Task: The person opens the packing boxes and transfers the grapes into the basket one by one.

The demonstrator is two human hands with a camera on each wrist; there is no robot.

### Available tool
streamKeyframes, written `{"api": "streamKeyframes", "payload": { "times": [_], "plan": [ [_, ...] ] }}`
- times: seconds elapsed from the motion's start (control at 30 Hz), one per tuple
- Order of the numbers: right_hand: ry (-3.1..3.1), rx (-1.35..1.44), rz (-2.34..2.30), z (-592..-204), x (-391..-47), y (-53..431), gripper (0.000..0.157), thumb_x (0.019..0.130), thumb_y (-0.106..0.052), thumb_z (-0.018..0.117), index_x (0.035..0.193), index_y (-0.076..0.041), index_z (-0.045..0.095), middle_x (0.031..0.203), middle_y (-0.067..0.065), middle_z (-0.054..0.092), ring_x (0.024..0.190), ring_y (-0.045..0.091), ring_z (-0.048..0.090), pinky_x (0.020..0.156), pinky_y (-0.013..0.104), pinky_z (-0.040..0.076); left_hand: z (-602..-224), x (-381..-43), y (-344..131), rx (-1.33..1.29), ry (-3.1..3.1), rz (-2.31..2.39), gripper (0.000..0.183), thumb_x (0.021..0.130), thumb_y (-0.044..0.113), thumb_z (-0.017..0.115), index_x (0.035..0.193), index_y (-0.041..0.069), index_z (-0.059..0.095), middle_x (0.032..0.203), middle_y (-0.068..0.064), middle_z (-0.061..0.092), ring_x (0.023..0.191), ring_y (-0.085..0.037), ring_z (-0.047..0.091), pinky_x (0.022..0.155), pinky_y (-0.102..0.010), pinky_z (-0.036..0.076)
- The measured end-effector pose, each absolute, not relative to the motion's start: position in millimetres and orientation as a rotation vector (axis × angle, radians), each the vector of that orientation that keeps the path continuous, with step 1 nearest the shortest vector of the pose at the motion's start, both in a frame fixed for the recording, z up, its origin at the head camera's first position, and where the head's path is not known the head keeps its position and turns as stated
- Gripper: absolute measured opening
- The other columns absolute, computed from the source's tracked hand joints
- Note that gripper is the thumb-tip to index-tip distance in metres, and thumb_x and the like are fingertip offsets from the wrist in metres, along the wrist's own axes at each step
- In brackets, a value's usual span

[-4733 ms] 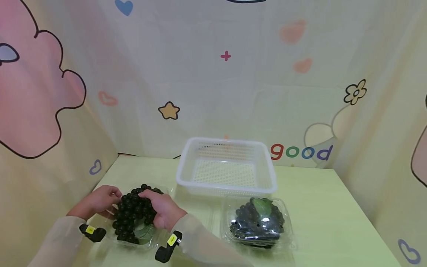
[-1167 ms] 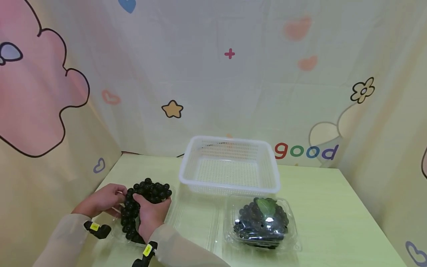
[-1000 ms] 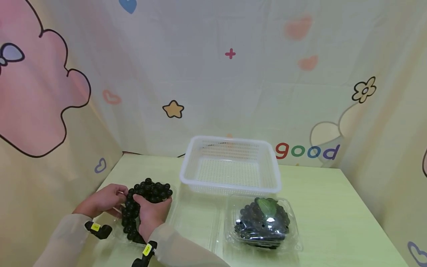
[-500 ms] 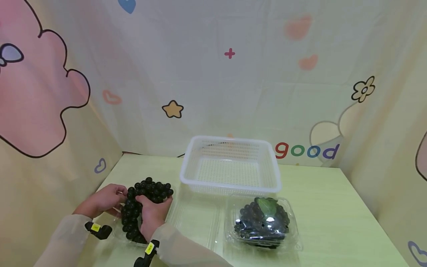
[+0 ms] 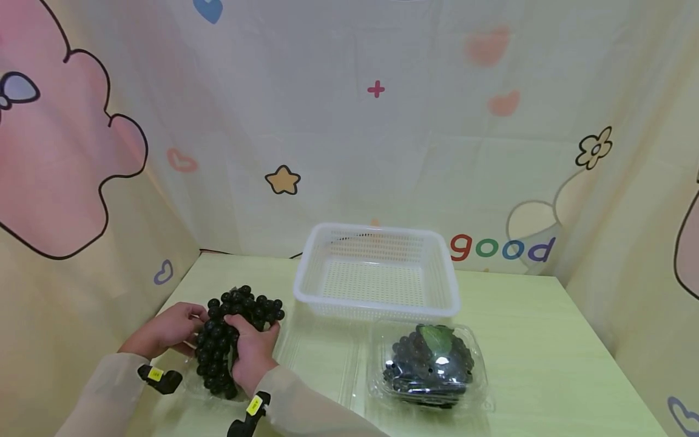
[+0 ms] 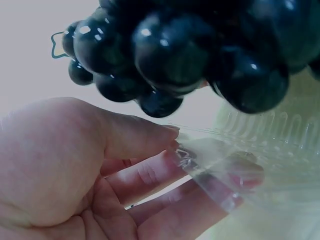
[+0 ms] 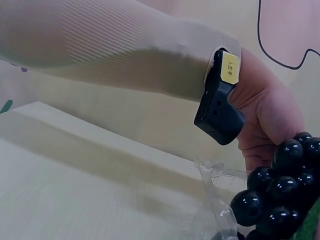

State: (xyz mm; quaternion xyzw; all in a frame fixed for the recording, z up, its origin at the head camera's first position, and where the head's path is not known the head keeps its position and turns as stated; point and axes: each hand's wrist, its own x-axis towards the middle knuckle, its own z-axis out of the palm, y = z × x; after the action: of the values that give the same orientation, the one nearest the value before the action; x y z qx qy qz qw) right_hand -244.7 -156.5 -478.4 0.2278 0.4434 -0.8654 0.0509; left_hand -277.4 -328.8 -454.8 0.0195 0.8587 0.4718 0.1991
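At the left of the table, a bunch of dark grapes [image 5: 215, 340] hangs over a clear plastic box [image 5: 195, 387]. My right hand [image 5: 253, 355] grips the bunch from the near side, thumb on top among the grapes; its other fingers are mostly hidden. My left hand [image 5: 172, 328] holds the box on its left side. In the left wrist view, thumb and fingers pinch the clear box's rim [image 6: 207, 187], and grapes [image 6: 172, 52] hang just above, apart from the thumb. A bit of green leaf [image 7: 307, 225] shows beside the grapes in the right wrist view.
A white perforated plastic basket [image 5: 377, 308] stands at the back middle. In front of it, to the right, sits a closed clear box [image 5: 480, 388] with another grape bunch [image 5: 406, 358] and a green leaf [image 5: 435, 338] inside. Printed curtains [image 5: 338, 121] enclose the table.
My right hand has turned and sunk deeper round the grapes since the earliest frame. Over the last half second the bunch has shifted and risen slightly. My left hand stays on the box rim.
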Motion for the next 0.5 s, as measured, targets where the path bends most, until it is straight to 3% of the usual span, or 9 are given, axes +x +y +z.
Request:
{"api": "streamKeyframes", "payload": {
  "times": [0.27, 0.5],
  "plan": [
    [1.255, 0.606, -2.65, -475.8, -245.0, -154.6, 0.126, 0.066, -0.013, 0.09, 0.161, -0.006, 0.008, 0.158, 0.036, 0.026, 0.141, 0.051, 0.039, 0.119, 0.06, 0.035, -455.4, -277.2, -328.6, 0.065, 2.398, 1.334, 0.025, 0.102, 0.0, 0.035, 0.104, -0.004, 0.06, 0.085, -0.006, 0.063, 0.073, -0.019, 0.069, 0.065, -0.043, 0.063],
    [1.123, 0.479, -2.686, -467.9, -244.4, -152.4, 0.113, 0.07, -0.01, 0.087, 0.158, -0.013, 0.018, 0.152, 0.028, 0.042, 0.131, 0.042, 0.054, 0.114, 0.059, 0.042, -453.2, -277.4, -327.2, 0.079, 2.401, 1.325, 0.029, 0.101, 0.012, 0.059, 0.123, -0.007, 0.062, 0.104, -0.012, 0.07, 0.082, -0.022, 0.071, 0.069, -0.045, 0.064]
  ]
}}
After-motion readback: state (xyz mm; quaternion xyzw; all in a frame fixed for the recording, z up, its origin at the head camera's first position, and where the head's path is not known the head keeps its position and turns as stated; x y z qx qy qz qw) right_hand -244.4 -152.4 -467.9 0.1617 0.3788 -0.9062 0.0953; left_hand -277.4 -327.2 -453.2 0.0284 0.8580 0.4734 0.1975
